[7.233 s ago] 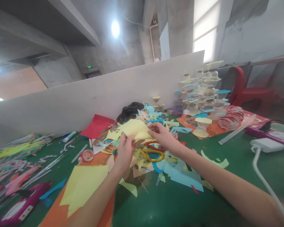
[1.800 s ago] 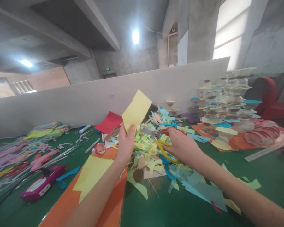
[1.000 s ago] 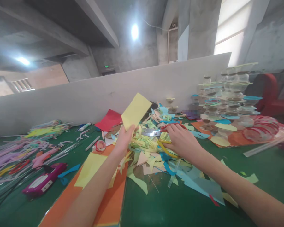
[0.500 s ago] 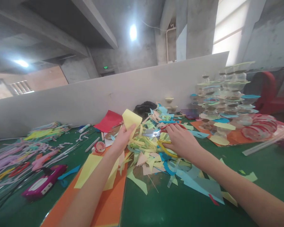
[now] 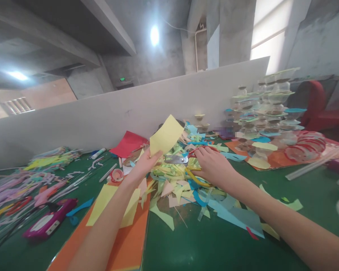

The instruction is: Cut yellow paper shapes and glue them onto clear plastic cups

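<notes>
The left hand (image 5: 142, 165) pinches a yellow paper sheet (image 5: 166, 135) upright between thumb and fingers, while the right hand (image 5: 213, 165) grips scissors (image 5: 176, 160) with red and yellow handles, their metal blades pointing toward that sheet. Beneath both hands lies a heap of paper scraps (image 5: 169, 184) on a green work table (image 5: 186, 244), beside an orange sheet (image 5: 130, 241).

Pale yellow paper (image 5: 166, 135), red-and-yellow scissors handles (image 5: 196, 165)

The sheet of yellow paper (image 5: 165, 136) looks thin and matt; the scissors (image 5: 176, 160) have bright steel blades and glossy plastic handles; the green table (image 5: 203, 246) seems smooth, perhaps rubber-topped.
</notes>
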